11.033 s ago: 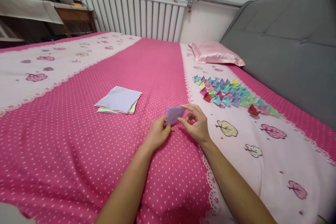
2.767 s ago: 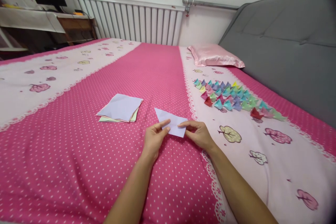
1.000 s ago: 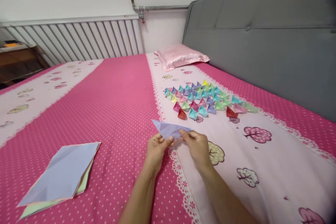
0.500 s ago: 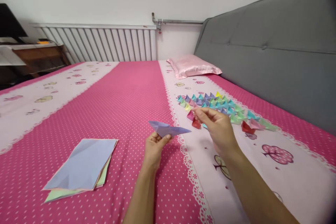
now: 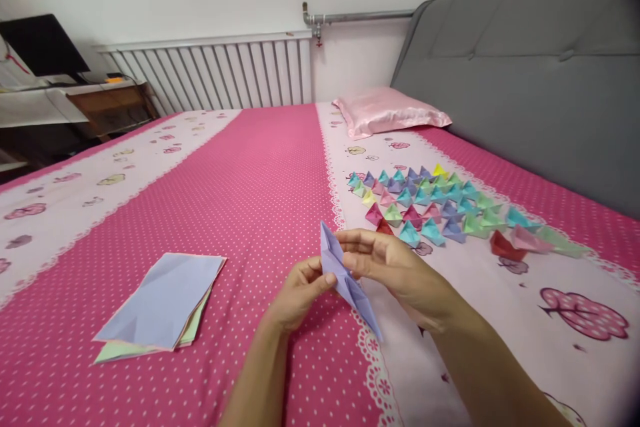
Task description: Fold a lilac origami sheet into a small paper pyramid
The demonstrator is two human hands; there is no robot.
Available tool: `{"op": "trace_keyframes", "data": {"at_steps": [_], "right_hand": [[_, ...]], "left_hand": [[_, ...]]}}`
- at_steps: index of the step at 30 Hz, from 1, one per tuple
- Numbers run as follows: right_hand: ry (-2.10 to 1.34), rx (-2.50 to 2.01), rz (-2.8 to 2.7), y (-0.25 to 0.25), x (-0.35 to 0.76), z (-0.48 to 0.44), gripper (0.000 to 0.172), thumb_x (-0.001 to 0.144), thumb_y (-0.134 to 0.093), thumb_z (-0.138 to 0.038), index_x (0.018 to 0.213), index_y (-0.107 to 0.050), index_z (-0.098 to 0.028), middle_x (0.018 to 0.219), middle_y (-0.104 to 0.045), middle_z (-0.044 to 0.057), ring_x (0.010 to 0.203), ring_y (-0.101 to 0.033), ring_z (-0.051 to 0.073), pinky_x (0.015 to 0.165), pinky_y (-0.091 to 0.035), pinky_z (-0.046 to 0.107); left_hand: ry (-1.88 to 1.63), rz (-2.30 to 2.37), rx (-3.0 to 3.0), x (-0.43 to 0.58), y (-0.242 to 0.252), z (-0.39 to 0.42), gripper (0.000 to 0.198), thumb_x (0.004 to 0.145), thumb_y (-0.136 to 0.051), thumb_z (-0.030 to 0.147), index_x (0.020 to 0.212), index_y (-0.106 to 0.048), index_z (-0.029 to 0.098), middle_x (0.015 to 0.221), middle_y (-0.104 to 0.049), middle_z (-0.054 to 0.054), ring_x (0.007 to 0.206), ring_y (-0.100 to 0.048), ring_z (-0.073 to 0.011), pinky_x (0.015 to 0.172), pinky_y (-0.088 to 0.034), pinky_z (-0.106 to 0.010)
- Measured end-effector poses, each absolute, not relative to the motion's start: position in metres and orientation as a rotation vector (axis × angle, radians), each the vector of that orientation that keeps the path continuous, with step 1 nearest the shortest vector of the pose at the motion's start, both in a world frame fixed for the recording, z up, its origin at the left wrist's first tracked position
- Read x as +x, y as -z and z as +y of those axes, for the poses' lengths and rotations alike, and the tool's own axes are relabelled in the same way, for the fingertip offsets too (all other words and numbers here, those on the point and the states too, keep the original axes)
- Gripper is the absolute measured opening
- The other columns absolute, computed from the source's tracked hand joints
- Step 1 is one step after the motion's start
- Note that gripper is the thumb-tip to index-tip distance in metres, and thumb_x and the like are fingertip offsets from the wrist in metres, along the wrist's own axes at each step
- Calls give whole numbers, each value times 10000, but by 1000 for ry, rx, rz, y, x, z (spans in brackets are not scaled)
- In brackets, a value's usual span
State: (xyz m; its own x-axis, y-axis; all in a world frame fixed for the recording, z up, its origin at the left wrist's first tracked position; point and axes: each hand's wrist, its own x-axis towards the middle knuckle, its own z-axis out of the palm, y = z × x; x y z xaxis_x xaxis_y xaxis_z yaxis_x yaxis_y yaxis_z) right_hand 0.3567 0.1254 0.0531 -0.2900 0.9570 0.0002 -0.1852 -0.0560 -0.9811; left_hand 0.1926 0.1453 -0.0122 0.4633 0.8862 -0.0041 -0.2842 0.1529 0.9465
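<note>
Bedding [image 5: 250,180] beneath, paper [image 5: 346,285] seemingly pinched between left hand [image 5: 298,295] and right hand [image 5: 393,270].

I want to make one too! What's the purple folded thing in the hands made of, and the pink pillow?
The purple folded thing looks like thin, matte paper: it has sharp creases and flat faces. The pink pillow seems to be shiny cloth, perhaps satin, because pale gleams show on it.

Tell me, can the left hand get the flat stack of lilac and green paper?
Probably yes: only pink white-dotted cloth lies between the left hand and the paper stack, though that hand holds folded lilac paper.
</note>
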Motion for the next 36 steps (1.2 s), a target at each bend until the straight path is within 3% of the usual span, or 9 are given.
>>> {"op": "trace_keyframes", "data": {"at_steps": [4, 11, 16, 22, 26, 29, 33, 36], "right_hand": [[-1574, -947, -1238, -47, 356, 126, 445, 644, -747, -284, 1067, -620, -224, 945, -673, 57, 864, -632, 186, 772, -525, 331], [-1644, -964, -1200, -45, 358, 130, 382, 665, -726, -250, 1034, -635, -214, 829, -681, 35, 840, -639, 183, 754, -515, 320], [-1647, -950, -1197, -46, 358, 132, 364, 686, -704, -257, 1041, -643, -208, 887, -685, 52, 803, -637, 176, 720, -521, 314], [-1618, -945, -1297, -51, 358, 130, 363, 714, -645, -180, 1075, -615, -191, 940, -671, 45, 882, -622, 161, 845, -481, 334], [-1471, -1018, -1431, -46, 354, 131, 375, 689, -595, -111, 1056, -598, -191, 961, -659, 44, 872, -614, 162, 750, -498, 297], [-1226, -1184, -1534, -36, 348, 135, 299, 679, -592, -132, 973, -606, -183, 879, -660, 39, 767, -616, 165, 634, -487, 265], [-798, -1423, -1597, -21, 340, 141, 159, 720, -540, -167, 863, -607, -188, 728, -640, 15, 605, -583, 146, 542, -435, 243], [-617, -1452, -1609, -13, 335, 144, 207, 718, -519, -144, 890, -620, -199, 740, -655, 13, 633, -598, 157, 585, -443, 253]], "left_hand": [[-905, 649, 1124, 192, 13, 144, 252, 692, -698, 389, 824, -699, 174, 821, -691, -77, 761, -622, -180, 754, -448, -292], [-914, 657, 1147, 192, 11, 144, 300, 690, -692, 417, 868, -703, 176, 860, -691, -92, 793, -628, -208, 773, -449, -328], [-926, 621, 1157, 192, 13, 145, 310, 704, -682, 406, 912, -699, 177, 880, -689, -99, 796, -628, -214, 796, -447, -354], [-936, 648, 1148, 190, 19, 149, 279, 714, -685, 371, 871, -685, 141, 817, -685, -76, 752, -613, -172, 773, -449, -305], [-944, 661, 1095, 194, 19, 150, 265, 713, -690, 364, 815, -661, 122, 693, -641, -37, 616, -572, -116, 664, -452, -253], [-1005, 704, 1002, 200, 18, 150, 290, 709, -697, 357, 894, -630, 144, 673, -610, -6, 571, -543, -85, 590, -443, -214], [-1085, 726, 964, 208, 16, 148, 370, 755, -661, 308, 1089, -559, 185, 900, -644, -45, 716, -588, -106, 641, -465, -217], [-1115, 667, 960, 212, 17, 146, 394, 822, -567, 368, 1173, -533, 194, 1109, -610, -93, 935, -593, -167, 779, -464, -266]]}}
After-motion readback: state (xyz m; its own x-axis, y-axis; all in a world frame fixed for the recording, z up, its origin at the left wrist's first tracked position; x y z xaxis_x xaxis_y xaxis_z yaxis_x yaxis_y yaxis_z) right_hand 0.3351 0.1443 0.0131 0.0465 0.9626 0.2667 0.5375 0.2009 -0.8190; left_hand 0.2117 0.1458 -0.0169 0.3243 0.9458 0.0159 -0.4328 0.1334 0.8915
